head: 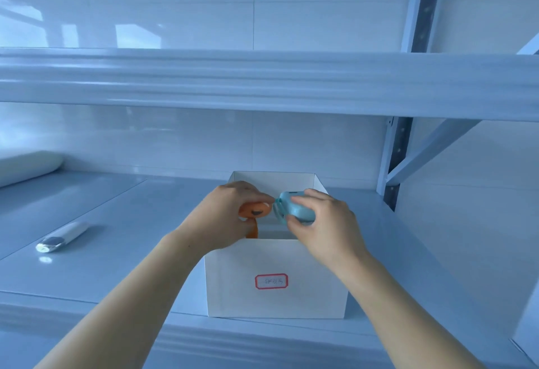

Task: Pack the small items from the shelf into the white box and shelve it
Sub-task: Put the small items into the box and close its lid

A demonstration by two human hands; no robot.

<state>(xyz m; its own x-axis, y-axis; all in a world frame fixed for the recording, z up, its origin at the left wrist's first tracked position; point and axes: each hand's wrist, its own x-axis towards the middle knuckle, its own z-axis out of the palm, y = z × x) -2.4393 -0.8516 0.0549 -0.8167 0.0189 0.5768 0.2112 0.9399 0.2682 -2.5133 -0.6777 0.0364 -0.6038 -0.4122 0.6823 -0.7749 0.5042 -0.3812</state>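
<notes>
Both hands hover over the open white box point(275, 278): left hand point(224, 217) fingers pinch an orange item point(253, 213), right hand point(323, 220) fingers clamp a teal item point(294, 207). 1 white stick point(61, 237) lies at 9 o'clock, nearer the left hand.

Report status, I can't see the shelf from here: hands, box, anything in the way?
Left hand holds orange item, right hand holds teal item, both over open white box. White stick-shaped item unpacked on shelf. Nothing blocking.

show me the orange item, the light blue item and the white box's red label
orange item point(254, 211), head view, its rounded top
light blue item point(294, 207), head view, its body
red label point(271, 281), head view, its centre
</notes>
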